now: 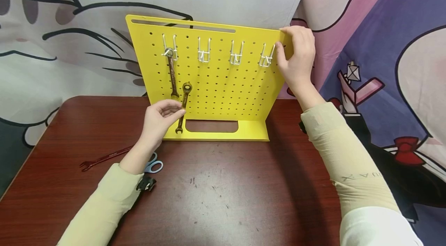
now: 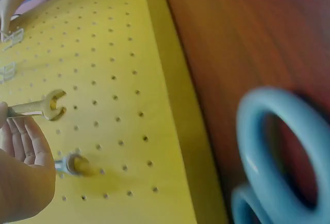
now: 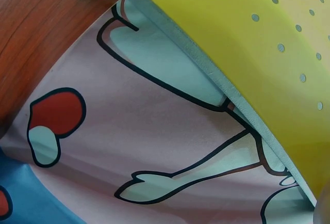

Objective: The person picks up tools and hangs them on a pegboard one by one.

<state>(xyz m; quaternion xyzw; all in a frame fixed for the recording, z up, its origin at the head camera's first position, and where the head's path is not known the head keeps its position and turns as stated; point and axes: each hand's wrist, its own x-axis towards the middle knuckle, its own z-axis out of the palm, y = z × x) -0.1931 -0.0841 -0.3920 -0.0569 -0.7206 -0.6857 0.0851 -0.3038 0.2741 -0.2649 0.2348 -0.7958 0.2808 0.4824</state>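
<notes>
My left hand [image 1: 162, 118] pinches a combination wrench [image 1: 184, 102] between thumb and fingers, ring end up, in front of the yellow pegboard [image 1: 223, 83]. Its open end [image 2: 53, 105] shows in the left wrist view. A second combination wrench [image 1: 172, 73] hangs by its ring from the leftmost white hook [image 1: 170, 46], just above the left hand. My right hand [image 1: 297, 56] grips the board's upper right corner, thumb on the front. Little of that hand shows in the right wrist view, beside the perforated board [image 3: 268, 43].
A reddish wrench [image 1: 104, 157] and light blue scissors [image 1: 153, 165] lie on the brown table [image 1: 223, 199], partly hidden beneath the left forearm. Three more white hooks [image 1: 235, 54] hold nothing along the board's top. A printed cloth [image 1: 97, 44] hangs behind.
</notes>
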